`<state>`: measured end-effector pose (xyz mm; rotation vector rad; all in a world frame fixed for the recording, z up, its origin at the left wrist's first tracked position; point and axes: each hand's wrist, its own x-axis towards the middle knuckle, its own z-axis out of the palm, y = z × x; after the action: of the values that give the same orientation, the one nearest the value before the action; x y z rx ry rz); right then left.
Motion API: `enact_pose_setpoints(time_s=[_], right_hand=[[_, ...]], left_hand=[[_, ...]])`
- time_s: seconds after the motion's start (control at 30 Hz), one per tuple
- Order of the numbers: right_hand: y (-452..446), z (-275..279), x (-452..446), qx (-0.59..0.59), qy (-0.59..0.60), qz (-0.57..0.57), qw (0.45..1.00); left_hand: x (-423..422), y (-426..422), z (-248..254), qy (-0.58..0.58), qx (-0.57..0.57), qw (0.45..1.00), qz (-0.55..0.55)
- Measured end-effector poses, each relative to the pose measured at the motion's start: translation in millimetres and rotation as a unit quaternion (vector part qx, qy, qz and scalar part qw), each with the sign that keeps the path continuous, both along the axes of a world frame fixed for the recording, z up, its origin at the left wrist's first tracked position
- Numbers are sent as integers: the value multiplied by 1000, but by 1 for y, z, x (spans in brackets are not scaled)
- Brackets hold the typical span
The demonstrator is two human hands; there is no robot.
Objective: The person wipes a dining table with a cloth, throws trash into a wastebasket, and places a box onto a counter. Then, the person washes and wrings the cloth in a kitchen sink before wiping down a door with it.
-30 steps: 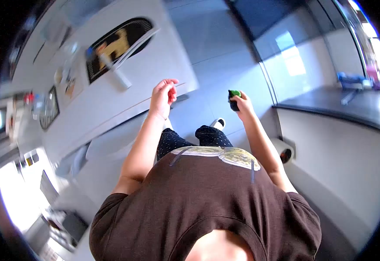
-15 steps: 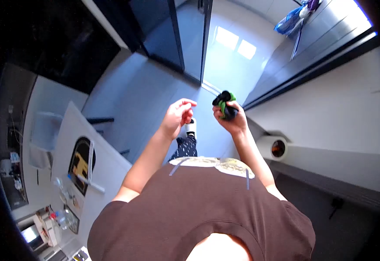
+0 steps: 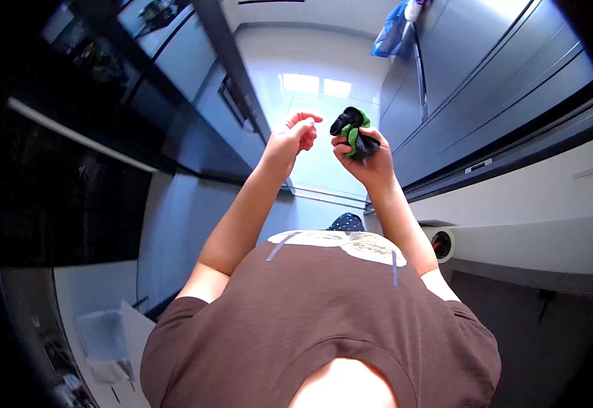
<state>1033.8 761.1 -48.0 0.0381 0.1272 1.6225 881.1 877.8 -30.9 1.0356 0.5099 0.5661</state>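
A bundled black and green cloth-like item (image 3: 352, 130) is gripped in my right hand (image 3: 371, 160), with its fingers wrapped round the lower part. To the left of it, at about the same height, my left hand (image 3: 296, 139) is raised with the fingers curled loosely and the index finger partly stretched out. Nothing shows between the left fingers, and that hand does not touch the bundle. Both hands are in front of my body, over the pale floor of a doorway.
Dark-framed glass panels (image 3: 194, 88) stand to the left of the opening. Dark cabinet fronts (image 3: 473, 88) run along the right, with a blue plastic bag (image 3: 389, 30) near their far end. A white cylinder (image 3: 440, 243) with a dark opening is by the right wall.
The view has turned and moved from the white table toward the doorway. The black and green bundle stays in my right hand, more of it now showing. My left hand remains raised.
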Motion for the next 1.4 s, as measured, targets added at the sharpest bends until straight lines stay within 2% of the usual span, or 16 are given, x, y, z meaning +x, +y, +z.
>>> enact_pose_setpoints(time_s=[0.1, 0.13, 0.17, 0.23, 0.37, 0.53, 0.63, 0.67, 0.7, 0.83, 0.9, 0.93, 1.03, 1.17, 1.3, 1.4], right_hand=[[-2, -6, -4, -18, -50, -60, 997], [1, -14, -2, 59, -40, -42, 997], [0, -18, -2, 59, -42, -43, 996], [9, -16, 7, 35, -50, -88, 994], [51, -37, 27, 82, -78, -68, 991], [106, -43, 50, 91, -95, -30, 991], [112, -67, 57, 62, -89, -32, 994], [107, -60, 63, 49, -61, -18, 997], [116, -81, 70, 45, -28, -5, 999], [187, -99, 87, 61, -40, -12, 997], [213, -69, 93, -26, -116, -42, 992], [232, -77, 99, -4, -128, -32, 991], [296, -83, 142, -1, -121, -32, 992], [384, -84, 212, 11, -126, -86, 988], [468, -63, 289, -53, -146, -147, 977], [509, -57, 340, -35, -158, -192, 968]], left_hand=[[6, -3, -16, -2, 33, 999, -13], [4, -9, -23, -7, 42, 999, 4], [2, -16, -36, -6, 48, 999, 22], [13, -35, -59, 23, 21, 998, 63], [19, -50, -116, 36, -27, 994, 98], [25, -7, -135, -1, -39, 980, 195], [27, -2, -140, -28, -41, 981, 188], [31, -14, -120, -17, -43, 985, 166], [41, -7, -131, -9, -39, 985, 167], [101, 57, -129, 37, -19, 997, 70], [146, 83, -102, -77, -135, 986, 52], [162, 102, -103, -93, -173, 976, 94], [210, 173, -124, -100, -252, 959, 82], [278, 276, -131, -127, -224, 966, 6], [352, 371, -104, -74, -211, 973, -54], [404, 426, -91, -39, -242, 962, -123]])
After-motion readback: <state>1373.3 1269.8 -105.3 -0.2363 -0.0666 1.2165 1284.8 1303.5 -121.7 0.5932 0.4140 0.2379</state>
